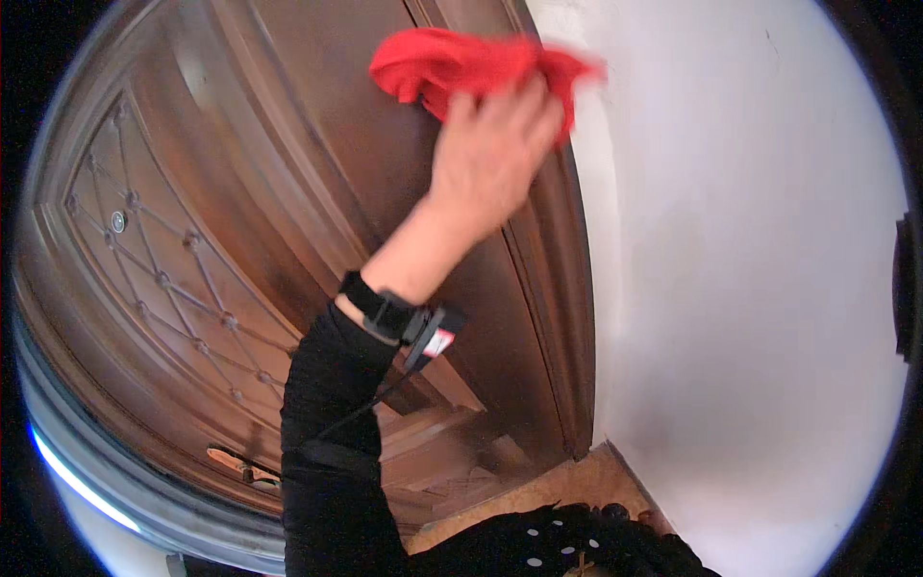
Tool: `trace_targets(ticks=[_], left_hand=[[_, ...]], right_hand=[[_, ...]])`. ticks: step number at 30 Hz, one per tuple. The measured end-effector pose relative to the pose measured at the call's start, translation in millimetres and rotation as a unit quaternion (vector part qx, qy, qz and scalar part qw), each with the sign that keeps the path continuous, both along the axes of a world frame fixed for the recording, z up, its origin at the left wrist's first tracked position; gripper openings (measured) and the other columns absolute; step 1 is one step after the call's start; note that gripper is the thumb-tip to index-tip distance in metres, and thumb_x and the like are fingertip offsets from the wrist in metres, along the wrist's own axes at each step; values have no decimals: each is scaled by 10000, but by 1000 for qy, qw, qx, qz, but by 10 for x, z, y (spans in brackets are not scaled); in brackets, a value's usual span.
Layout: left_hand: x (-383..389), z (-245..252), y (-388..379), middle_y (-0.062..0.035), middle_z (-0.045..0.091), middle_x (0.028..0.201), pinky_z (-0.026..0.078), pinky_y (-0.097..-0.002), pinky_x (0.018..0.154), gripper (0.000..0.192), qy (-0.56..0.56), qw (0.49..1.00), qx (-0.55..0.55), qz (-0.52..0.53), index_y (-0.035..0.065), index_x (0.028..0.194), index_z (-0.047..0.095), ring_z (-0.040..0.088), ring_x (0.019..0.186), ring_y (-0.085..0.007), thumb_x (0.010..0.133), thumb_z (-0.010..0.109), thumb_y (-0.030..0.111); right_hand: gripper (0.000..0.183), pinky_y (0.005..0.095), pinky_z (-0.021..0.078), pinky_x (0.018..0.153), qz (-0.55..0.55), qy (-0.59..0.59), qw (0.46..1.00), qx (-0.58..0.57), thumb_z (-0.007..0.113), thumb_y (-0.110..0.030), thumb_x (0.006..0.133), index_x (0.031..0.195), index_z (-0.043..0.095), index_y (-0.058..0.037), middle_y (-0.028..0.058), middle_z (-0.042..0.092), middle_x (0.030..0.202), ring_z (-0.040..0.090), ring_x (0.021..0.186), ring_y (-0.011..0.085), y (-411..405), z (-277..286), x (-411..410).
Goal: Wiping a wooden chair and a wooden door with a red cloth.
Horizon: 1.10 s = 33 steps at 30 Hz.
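Observation:
My left hand (494, 148) is pressed over a red cloth (461, 61), its fingers bent onto the fabric. The cloth is bunched and blurred at its right end. It lies over the brown panelled door (375, 137) and the edge of the door frame (555, 288), close to the white wall. A black strap (382, 310) with a small device and a thin cable circles my left wrist, above a black sleeve (332, 433). My right hand is out of view.
The white wall (728, 252) rises to the right of the frame. At left the door carries a lattice-patterned panel (162, 278), a round peephole (119, 221) and a handle (241, 461). A tan floor strip (598, 479) shows at the door's foot, beside my dark clothing (497, 541).

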<state>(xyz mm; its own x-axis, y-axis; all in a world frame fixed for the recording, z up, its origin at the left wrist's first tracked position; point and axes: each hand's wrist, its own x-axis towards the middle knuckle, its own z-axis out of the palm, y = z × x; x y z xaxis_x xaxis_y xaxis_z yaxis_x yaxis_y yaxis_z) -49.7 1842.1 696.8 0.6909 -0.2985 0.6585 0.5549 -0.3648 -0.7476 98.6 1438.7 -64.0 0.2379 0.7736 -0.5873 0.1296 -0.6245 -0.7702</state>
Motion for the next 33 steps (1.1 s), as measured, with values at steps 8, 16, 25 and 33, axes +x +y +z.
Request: trace_targets(ticks=[8,16,25,33], left_hand=[[-707,-1578,-141,-46,547,1016,364,-354,883,288,420,897,-138,9,70,997,578,484,1006,-201,759,512,218],[-985,-911,-189,-90,531,1113,388,-491,847,355,185,976,-110,44,122,1063,575,452,1088,-277,731,559,247],[-1377,912,82,-143,560,1116,397,-440,854,436,-246,965,91,3,93,1071,587,505,1060,-303,699,675,304],[-1540,-1318,-177,-64,540,1109,315,-522,1003,373,275,949,-151,35,114,1031,579,440,1176,-293,700,536,280]], right_hand=[[202,316,493,687,-33,33,998,-41,566,-193,814,820,661,-15,95,652,771,618,761,178,271,243,-217],[191,303,496,701,-40,53,996,-54,560,-171,826,849,652,-5,99,652,792,619,786,180,344,360,-105],[180,289,498,716,-79,129,988,-26,553,-146,840,881,641,7,103,652,815,620,815,182,836,703,-246],[155,274,499,718,-120,353,928,-18,573,-100,838,913,618,27,107,638,862,610,805,182,1004,322,-131]])
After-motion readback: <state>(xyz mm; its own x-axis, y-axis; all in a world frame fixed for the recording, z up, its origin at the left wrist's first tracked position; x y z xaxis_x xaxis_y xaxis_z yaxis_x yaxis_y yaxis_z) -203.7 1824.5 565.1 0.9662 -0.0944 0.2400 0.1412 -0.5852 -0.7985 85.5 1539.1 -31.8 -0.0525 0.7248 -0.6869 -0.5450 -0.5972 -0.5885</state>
